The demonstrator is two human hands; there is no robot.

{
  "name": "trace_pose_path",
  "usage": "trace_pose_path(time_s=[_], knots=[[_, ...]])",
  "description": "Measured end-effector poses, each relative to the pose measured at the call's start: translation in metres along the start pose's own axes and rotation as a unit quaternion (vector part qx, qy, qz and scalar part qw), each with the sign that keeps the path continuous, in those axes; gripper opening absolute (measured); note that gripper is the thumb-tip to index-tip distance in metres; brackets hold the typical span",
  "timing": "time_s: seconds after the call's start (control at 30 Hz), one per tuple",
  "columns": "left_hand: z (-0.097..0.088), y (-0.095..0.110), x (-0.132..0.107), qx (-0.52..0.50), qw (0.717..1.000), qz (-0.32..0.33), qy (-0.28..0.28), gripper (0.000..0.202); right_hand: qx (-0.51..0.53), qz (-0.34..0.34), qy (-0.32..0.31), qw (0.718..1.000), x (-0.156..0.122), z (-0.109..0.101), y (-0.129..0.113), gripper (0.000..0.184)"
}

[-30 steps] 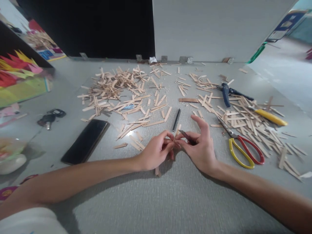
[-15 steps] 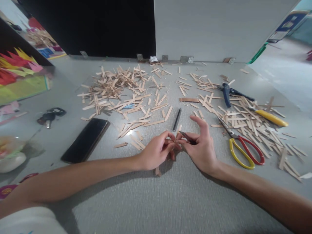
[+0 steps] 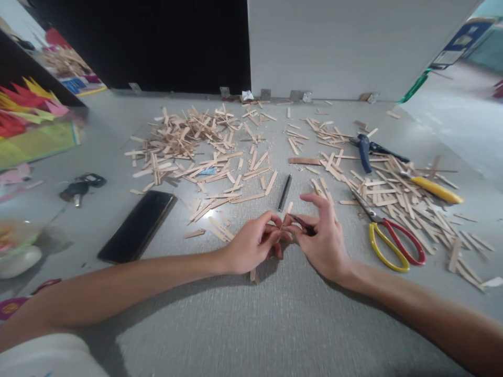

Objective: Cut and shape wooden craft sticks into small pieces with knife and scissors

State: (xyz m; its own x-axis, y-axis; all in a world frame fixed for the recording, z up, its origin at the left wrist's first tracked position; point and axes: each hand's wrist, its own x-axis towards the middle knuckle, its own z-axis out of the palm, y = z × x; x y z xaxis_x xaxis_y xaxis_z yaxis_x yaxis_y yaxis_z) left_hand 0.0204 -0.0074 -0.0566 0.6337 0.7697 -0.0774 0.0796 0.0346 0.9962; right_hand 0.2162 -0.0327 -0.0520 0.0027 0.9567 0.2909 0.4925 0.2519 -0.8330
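Observation:
My left hand (image 3: 251, 243) is closed, its fingertips pinching a thin craft stick piece (image 3: 283, 225) just above the table. My right hand (image 3: 326, 243) meets it from the other side, thumb and fingers closed on a small dark blade-like tool (image 3: 301, 221) while the index finger is raised. Most of that tool is hidden in the palm. Past the fingertips lies a black pen (image 3: 285, 192), beside the light end of another stick (image 3: 290, 207). A stick piece (image 3: 253, 275) partly shows below my left hand.
Craft sticks (image 3: 184, 133) are heaped at the back left, with more sticks (image 3: 412, 204) scattered right. Scissors (image 3: 379, 220), blue-handled pliers (image 3: 364, 152) and a yellow-handled tool (image 3: 436, 188) lie right. A phone (image 3: 137, 225) and keys (image 3: 78, 191) lie left. A black-and-white panel (image 3: 314, 47) stands behind.
The raised index finger of my right hand has shifted slightly left and down, uncovering more of the sticks behind it. Both hands otherwise stay together in nearly the same place.

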Motion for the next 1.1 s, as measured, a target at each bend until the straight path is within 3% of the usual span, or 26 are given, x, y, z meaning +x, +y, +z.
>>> trace_pose_path(time_s=[0.3,0.47,0.63,0.87,1.1], knots=[[-0.001,-0.002,0.0,0.003,1.0,-0.001,0.001,0.039,-0.035,-0.054,-0.008,0.998,-0.006,0.002,0.005,0.035],[0.0,-0.005,0.002,-0.024,1.0,-0.014,0.01,0.045,0.002,-0.067,0.045,0.997,-0.007,0.007,0.009,0.049],[0.001,-0.003,0.003,-0.047,0.999,-0.009,0.014,0.044,0.032,-0.097,0.054,0.993,-0.006,0.009,0.01,0.057],[0.001,-0.002,0.002,-0.042,0.999,-0.012,0.013,0.039,0.008,-0.085,0.051,0.995,-0.007,0.008,0.009,0.058],[-0.001,-0.005,0.003,-0.018,1.0,-0.018,0.015,0.039,0.025,-0.028,0.047,0.998,-0.003,0.006,0.008,0.062]])
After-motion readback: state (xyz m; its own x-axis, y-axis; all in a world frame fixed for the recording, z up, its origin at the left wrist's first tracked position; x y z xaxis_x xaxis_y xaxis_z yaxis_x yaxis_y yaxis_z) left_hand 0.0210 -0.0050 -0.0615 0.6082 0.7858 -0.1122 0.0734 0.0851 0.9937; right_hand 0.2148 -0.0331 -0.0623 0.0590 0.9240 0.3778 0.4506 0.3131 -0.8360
